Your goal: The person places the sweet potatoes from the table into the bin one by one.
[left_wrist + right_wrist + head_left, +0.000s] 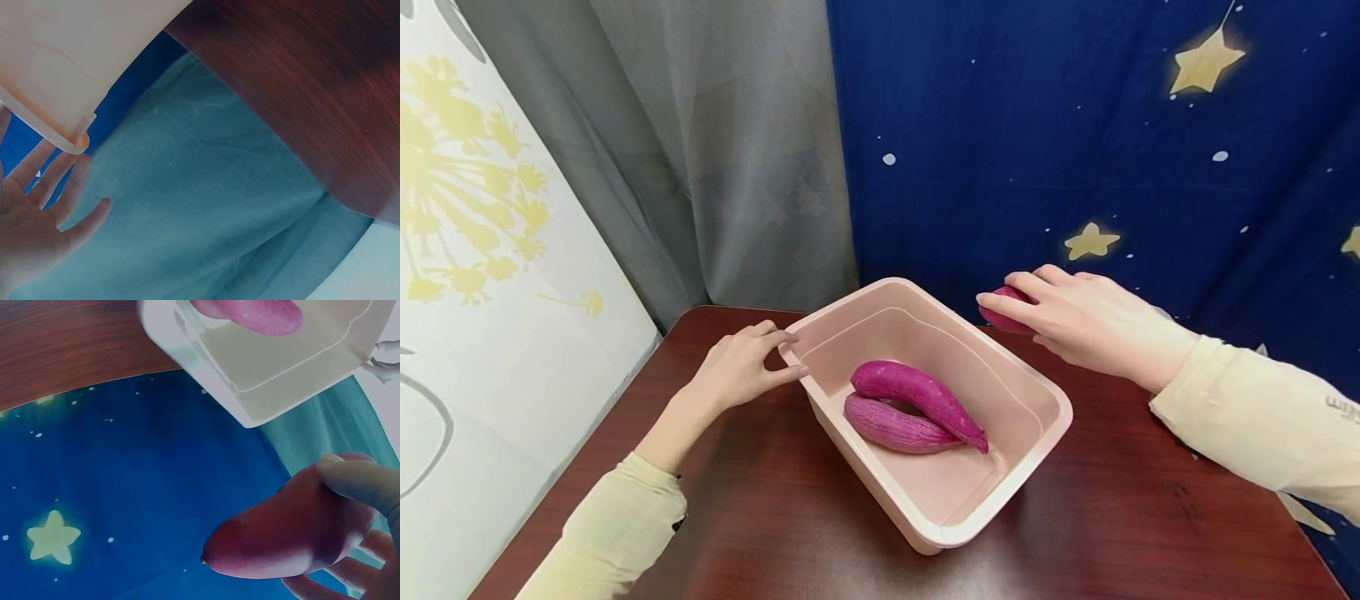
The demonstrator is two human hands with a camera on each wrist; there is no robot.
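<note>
A pink plastic tub [1037, 392] sits on the dark wooden table [790, 533]. Two purple sweet potatoes [917, 396] lie inside it, one across the other [887, 425]. My left hand [741, 362] rests against the tub's left rim with straight fingers, and its fingers [47, 178] show beside the tub's corner [69, 140] in the left wrist view. My right hand [1078, 317] grips a third purple sweet potato [1003, 310] above the table's far edge, just right of the tub. The right wrist view shows that potato [287, 531] held between thumb and fingers, with the tub [269, 387] beyond.
A grey curtain [700, 150] and a blue star-patterned cloth [1075, 133] hang behind the table. A white panel with yellow flowers [482, 217] stands on the left. Bare table top lies in front of the tub.
</note>
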